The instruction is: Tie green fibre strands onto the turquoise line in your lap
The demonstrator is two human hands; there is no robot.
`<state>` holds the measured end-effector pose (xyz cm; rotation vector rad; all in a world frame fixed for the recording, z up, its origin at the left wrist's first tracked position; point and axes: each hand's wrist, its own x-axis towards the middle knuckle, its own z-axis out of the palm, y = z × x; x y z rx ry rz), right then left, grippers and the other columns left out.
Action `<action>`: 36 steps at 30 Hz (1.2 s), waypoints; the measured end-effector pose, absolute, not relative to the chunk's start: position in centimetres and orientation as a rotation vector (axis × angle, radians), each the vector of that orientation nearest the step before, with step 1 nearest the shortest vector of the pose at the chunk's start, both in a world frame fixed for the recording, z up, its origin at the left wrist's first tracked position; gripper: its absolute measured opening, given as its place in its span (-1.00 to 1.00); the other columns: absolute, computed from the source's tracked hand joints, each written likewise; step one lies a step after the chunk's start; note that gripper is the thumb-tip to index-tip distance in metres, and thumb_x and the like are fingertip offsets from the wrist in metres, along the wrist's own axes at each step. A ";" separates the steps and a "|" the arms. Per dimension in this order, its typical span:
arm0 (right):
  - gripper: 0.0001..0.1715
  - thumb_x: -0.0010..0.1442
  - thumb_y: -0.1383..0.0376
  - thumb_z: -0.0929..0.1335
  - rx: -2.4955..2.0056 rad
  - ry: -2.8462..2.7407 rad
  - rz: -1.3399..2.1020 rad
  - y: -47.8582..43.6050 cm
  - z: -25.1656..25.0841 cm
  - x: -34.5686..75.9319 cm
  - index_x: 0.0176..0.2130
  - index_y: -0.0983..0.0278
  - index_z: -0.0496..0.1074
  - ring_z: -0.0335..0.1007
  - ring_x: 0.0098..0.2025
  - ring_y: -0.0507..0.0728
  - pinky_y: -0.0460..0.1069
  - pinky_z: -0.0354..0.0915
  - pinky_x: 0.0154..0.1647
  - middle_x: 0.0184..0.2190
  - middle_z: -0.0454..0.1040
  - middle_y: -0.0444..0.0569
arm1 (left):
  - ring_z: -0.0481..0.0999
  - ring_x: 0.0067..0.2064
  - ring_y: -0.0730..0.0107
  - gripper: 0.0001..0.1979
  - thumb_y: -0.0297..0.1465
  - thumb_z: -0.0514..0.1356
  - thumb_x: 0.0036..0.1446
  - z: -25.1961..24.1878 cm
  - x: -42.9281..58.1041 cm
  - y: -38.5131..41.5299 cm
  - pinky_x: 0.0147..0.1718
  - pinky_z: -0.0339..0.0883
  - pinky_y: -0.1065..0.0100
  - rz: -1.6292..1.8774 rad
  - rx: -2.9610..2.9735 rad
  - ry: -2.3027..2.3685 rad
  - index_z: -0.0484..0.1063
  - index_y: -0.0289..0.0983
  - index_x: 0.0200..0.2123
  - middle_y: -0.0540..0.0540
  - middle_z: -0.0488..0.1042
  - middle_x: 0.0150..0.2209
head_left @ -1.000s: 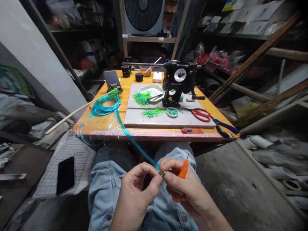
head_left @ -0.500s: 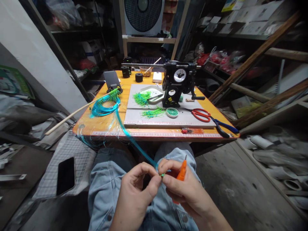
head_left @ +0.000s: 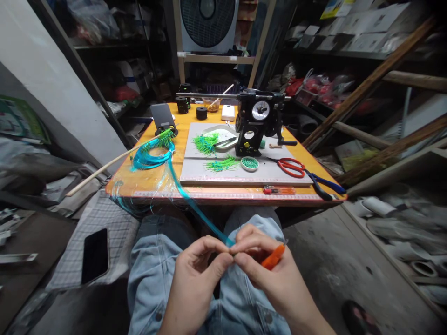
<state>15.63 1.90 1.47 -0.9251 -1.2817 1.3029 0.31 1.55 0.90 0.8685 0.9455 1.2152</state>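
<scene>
My left hand is closed in a pinch over my lap, thumb against index finger. A bundle of blue line runs down from the table to its fingertips; its end is hidden there. My right hand is closed too, its thumb and index fingertips meeting the left ones. Tucked within the right fingers is an orange tool with a thin metal tip, pointing up and right. Whatever lies in the pinch between the two hands is too small and covered to make out.
On the orange table are a coil of blue line, green-blue tufts, a dish of green beads, a black crank machine, red-handled scissors, blue pliers and a lighter. A phone lies left.
My right fingers have closed in over the pinch, covering the small green bit seen before. The orange tool has tipped from upright toward the right. My left hand has hardly moved.
</scene>
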 end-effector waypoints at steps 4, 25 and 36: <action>-0.90 0.20 0.33 0.46 -1.002 -1.355 1.149 1.6 1.8 15.7 -0.30 0.10 0.62 0.32 -0.33 0.01 -0.15 0.26 -0.41 -0.31 0.34 -0.11 | 0.55 -0.25 0.39 -0.82 -0.41 0.43 0.00 0.6 0.2 1.5 -0.21 0.38 0.47 1.165 0.892 0.928 0.61 -0.18 -0.26 -0.01 0.60 -0.34; -0.70 0.14 0.15 0.51 -1.061 -1.102 1.478 1.6 1.8 15.7 -0.21 0.21 0.41 0.17 -0.58 -0.10 -0.23 0.10 -0.66 -0.45 0.38 -0.18 | 0.61 -0.29 0.52 -0.79 -0.50 0.40 0.05 0.5 -1.1 2.0 -0.23 0.43 0.59 1.260 0.849 0.902 0.67 -0.09 -0.25 0.05 0.64 -0.38; -0.68 0.17 0.13 0.49 -1.027 -1.144 1.491 1.5 1.9 15.1 -0.26 0.23 0.35 0.20 -0.44 -0.04 -0.17 0.17 -0.42 -0.45 0.34 -0.19 | 0.64 -0.32 0.45 -0.60 -0.54 0.43 -0.02 1.3 -0.8 2.1 -0.28 0.48 0.53 1.266 0.771 0.915 0.55 -0.21 -0.07 0.00 0.66 -0.42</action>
